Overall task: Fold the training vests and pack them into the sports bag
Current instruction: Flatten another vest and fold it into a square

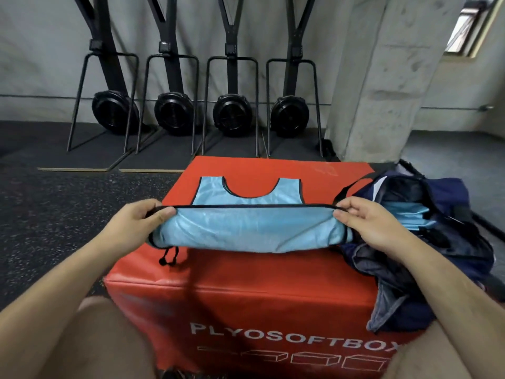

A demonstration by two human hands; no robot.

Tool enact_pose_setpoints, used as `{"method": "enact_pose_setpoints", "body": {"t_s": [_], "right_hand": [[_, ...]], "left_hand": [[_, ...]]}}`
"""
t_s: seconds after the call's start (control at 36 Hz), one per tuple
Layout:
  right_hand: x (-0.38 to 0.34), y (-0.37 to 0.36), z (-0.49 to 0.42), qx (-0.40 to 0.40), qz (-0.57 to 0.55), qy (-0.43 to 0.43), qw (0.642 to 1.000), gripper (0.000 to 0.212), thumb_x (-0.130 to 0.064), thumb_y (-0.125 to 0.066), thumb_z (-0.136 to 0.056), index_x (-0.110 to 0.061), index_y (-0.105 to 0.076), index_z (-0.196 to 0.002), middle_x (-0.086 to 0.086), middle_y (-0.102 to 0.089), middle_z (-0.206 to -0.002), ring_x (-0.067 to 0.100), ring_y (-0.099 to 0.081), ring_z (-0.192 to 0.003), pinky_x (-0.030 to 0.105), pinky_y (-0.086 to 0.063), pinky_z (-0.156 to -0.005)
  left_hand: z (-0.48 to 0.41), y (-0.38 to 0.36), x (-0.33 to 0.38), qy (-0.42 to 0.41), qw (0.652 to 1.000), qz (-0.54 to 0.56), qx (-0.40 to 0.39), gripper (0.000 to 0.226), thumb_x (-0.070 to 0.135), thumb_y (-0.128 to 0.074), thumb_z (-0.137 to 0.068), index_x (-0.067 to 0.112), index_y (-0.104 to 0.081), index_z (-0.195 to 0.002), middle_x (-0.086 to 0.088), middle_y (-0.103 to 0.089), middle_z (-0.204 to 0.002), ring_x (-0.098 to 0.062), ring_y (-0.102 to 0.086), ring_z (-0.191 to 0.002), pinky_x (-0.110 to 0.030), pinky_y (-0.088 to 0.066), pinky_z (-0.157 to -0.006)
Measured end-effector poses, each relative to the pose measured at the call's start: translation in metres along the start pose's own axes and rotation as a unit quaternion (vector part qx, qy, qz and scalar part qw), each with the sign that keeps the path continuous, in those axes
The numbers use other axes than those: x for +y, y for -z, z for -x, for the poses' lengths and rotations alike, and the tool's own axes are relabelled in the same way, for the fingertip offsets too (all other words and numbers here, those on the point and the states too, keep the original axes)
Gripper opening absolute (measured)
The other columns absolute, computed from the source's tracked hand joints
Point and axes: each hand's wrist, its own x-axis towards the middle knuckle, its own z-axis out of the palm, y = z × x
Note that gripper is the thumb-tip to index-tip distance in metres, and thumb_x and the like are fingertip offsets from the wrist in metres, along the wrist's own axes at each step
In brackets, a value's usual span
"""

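A light blue training vest (250,231) with black trim lies on top of a red soft plyo box (240,285). Its neck end lies flat at the far side, and its lower hem is lifted and stretched taut over the middle. My left hand (139,222) pinches the hem's left corner. My right hand (366,224) pinches the right corner. Black drawstrings hang from the vest's lower left. A navy sports bag (426,242) sits open at the box's right edge, with folded blue vests (407,217) inside it.
Several black fan machines on metal stands (175,110) line the grey wall behind the box. A concrete pillar (382,77) rises at the back right. Dark speckled rubber floor (54,214) lies to the left. My bare knees show at the bottom.
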Motion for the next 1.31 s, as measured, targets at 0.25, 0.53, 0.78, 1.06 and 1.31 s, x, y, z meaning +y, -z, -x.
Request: {"method": "enact_pose_setpoints", "body": {"t_s": [0.25,0.53,0.78,1.06,1.31], "right_hand": [[0.001,0.009,-0.027,-0.023,0.022,-0.052,0.998,0.007,-0.030,-0.065,-0.095,-0.028,-0.070,-0.091,-0.006,-0.074,-0.084,0.007,-0.065,-0.080,0.030,-0.046,-0.083],[0.032,-0.038,-0.117,0.046,0.090,-0.149,0.984,0.019,-0.015,-0.050,-0.099,-0.004,-0.062,-0.091,0.004,-0.053,-0.073,0.016,-0.045,-0.063,0.027,-0.035,-0.053],[0.072,-0.066,-0.201,0.055,0.128,-0.178,0.974,0.024,-0.011,-0.041,-0.096,-0.019,-0.046,-0.074,-0.002,-0.048,-0.069,0.015,-0.043,-0.060,0.030,-0.029,-0.052],[0.112,-0.100,-0.267,0.050,0.229,-0.192,0.953,0.013,-0.007,-0.043,-0.095,-0.010,-0.053,-0.103,0.006,-0.060,-0.095,0.025,-0.059,-0.085,0.031,-0.042,-0.061],[0.135,-0.124,-0.283,-0.025,0.435,-0.106,0.894,0.051,-0.001,-0.049,-0.085,-0.017,-0.046,-0.134,0.001,-0.044,-0.137,0.025,-0.036,-0.123,0.036,-0.044,-0.097]], "left_hand": [[-0.030,0.010,0.008,0.006,0.997,-0.063,-0.048,0.012,0.029,-0.058,-0.097,0.025,-0.062,-0.087,-0.002,-0.068,-0.078,-0.019,-0.064,-0.074,-0.036,-0.049,-0.067],[-0.136,-0.041,-0.033,0.083,0.984,-0.146,-0.052,0.019,0.021,-0.052,-0.100,0.007,-0.051,-0.087,-0.010,-0.059,-0.079,-0.022,-0.049,-0.066,-0.032,-0.034,-0.056],[-0.225,-0.088,-0.075,0.121,0.983,-0.134,-0.039,0.028,0.023,-0.041,-0.105,0.004,-0.049,-0.086,-0.010,-0.052,-0.073,-0.021,-0.045,-0.060,-0.031,-0.032,-0.053],[-0.284,-0.140,-0.117,0.113,0.971,-0.209,-0.017,0.022,0.019,-0.036,-0.104,0.011,-0.048,-0.088,-0.008,-0.048,-0.095,-0.015,-0.042,-0.067,-0.033,-0.032,-0.061],[-0.289,-0.168,-0.143,0.029,0.939,-0.339,-0.045,0.029,0.019,-0.040,-0.100,0.017,-0.054,-0.125,-0.004,-0.056,-0.120,-0.029,-0.051,-0.110,-0.043,-0.044,-0.085]]}}
